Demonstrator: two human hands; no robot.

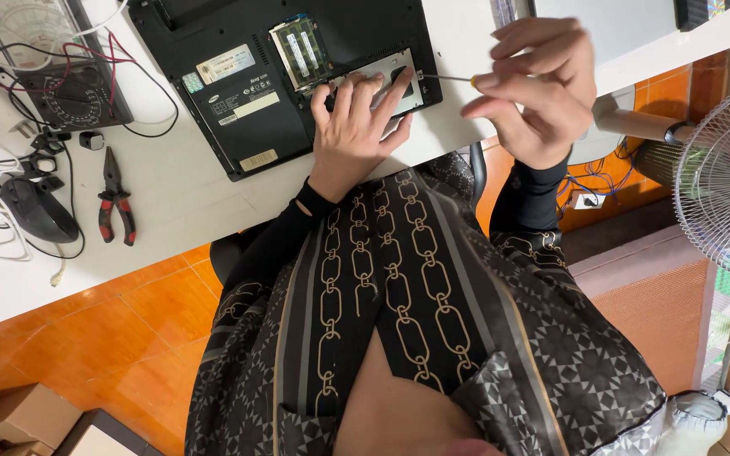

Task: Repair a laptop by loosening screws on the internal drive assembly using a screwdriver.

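Head view looked down on a white surface (187,203) with a black laptop (272,110) lying bottom-up in the upper middle of the frame, its top edge cut off. An access panel was off, baring green memory modules (302,49) and a silver drive bay (394,78) at the laptop's lower right corner. The left hand (355,122) lay flat on the laptop beside that bay, fingers spread and together gripping nothing, and it hid part of the opening. The right hand (534,89), upper right of centre, was pinched shut on a thin screwdriver (448,78); only the shaft and a bit of yellow handle showed, the rest buried in the fingers. The tip reached the bay's right edge, though what it touched was too small to make out. Red-handled pliers (116,203) lay on the surface at left, near a black mouse (37,211), tangled wires and a multimeter (78,93) in the upper left corner. A fan (724,181) was cropped at the right edge.
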